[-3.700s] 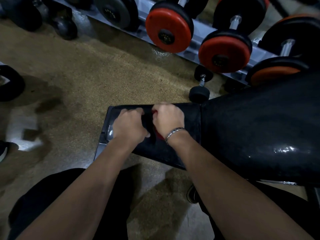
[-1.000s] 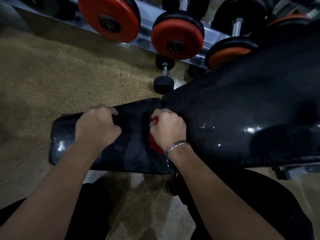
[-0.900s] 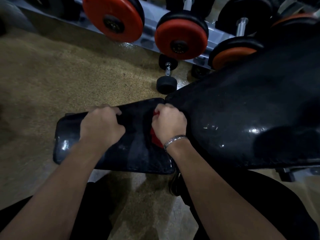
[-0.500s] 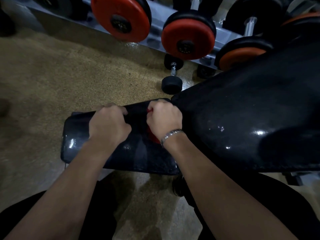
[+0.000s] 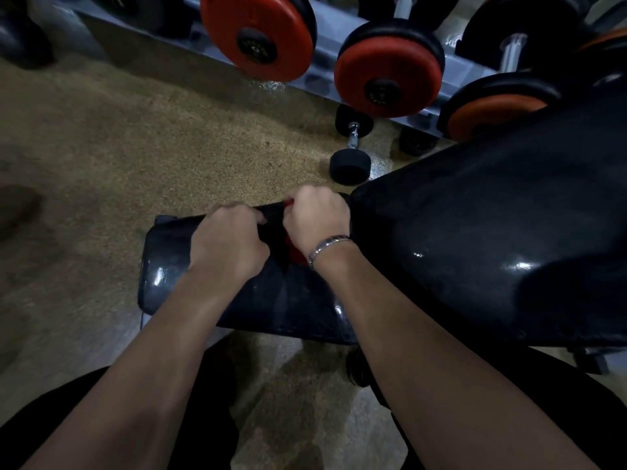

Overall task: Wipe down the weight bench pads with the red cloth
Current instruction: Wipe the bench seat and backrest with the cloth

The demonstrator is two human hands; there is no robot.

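Observation:
A glossy black seat pad (image 5: pixel 278 300) lies below me, joined on the right to the large black back pad (image 5: pixel 492 239). My right hand (image 5: pixel 317 220), with a silver bracelet at the wrist, is closed over the red cloth (image 5: pixel 294 253) near the gap between the two pads. Only a small red patch shows under the palm, with a sliver at the fingertips. My left hand (image 5: pixel 228 244) grips the far edge of the seat pad, fingers curled over it, just left of the right hand.
A dumbbell rack (image 5: pixel 325 59) with red-faced dumbbells (image 5: pixel 388 81) runs across the top. A small black dumbbell (image 5: pixel 351 157) lies on the speckled tan floor (image 5: pixel 135 147) just beyond the bench. My dark-clothed legs are at the bottom.
My right hand has slid the cloth toward the seat pad's far edge. My left hand has shifted right along that edge, closer to the right hand. The view has moved slightly.

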